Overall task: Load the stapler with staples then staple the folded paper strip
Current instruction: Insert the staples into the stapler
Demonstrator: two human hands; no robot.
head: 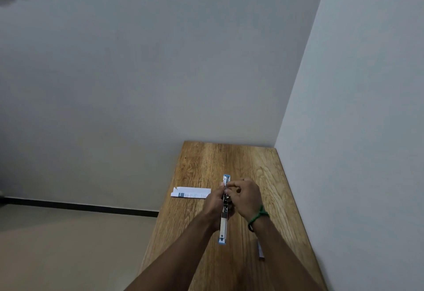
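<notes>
A blue and silver stapler (223, 226) is swung fully open, stretched out in a line from near to far above the wooden table (197, 233). My left hand (214, 201) grips its middle from the left. My right hand (246, 196), a green band on its wrist, pinches at the far metal channel with thumb and forefinger; whether staples are between the fingers is too small to tell. The folded paper strip (191, 192), white with a printed dark patch, lies flat on the table to the left of the hands.
The table stands in a corner, with a wall along its right edge and another behind its far end. A small white item (260, 250) lies on the table under my right forearm. Bare floor lies to the left of the table.
</notes>
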